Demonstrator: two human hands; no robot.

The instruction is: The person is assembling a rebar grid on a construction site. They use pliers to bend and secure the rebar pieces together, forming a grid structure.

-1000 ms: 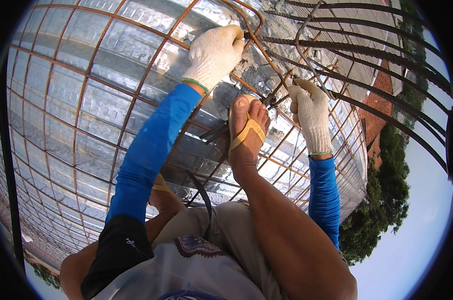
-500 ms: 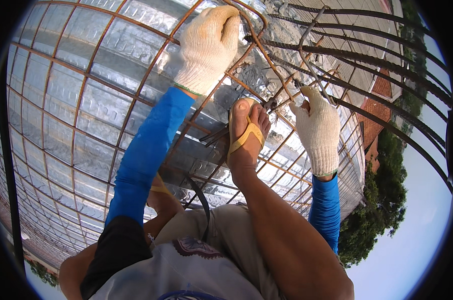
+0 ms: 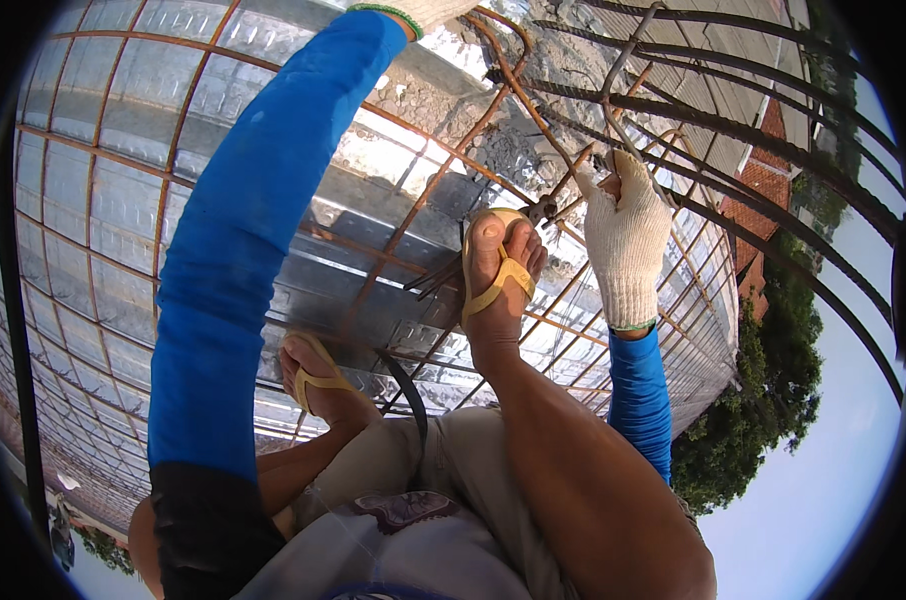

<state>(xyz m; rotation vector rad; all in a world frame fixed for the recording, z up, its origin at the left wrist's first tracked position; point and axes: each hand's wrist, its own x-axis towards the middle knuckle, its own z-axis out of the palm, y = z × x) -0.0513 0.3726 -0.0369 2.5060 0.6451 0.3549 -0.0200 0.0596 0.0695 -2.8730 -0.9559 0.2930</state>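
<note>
My left hand (image 3: 428,10), in a white knitted glove, reaches to the top edge of the view; its fingers are cut off there. Rusty bent bar (image 3: 503,55) runs just beside it. My right hand (image 3: 628,235), also gloved, is closed beside a bent steel rod (image 3: 613,85), thumb and curled fingers close together. What lies in its grip is hidden. Welded steel mesh (image 3: 413,225) stretches below both hands. A dark metal tool head (image 3: 542,211), like pincers, shows by the toes of my right foot (image 3: 498,260).
Thick dark ribbed rebars (image 3: 773,140) curve out on the right. Rough concrete (image 3: 533,140) lies among the bars at the top. Shiny corrugated metal sheeting (image 3: 133,190) sits under the mesh. Both feet stand on it in yellow sandals. Trees (image 3: 763,380) and sky lie beyond the right edge.
My left hand has moved up, mostly out of view, with its arm stretched further. My right hand has shifted slightly down and left relative to the view.
</note>
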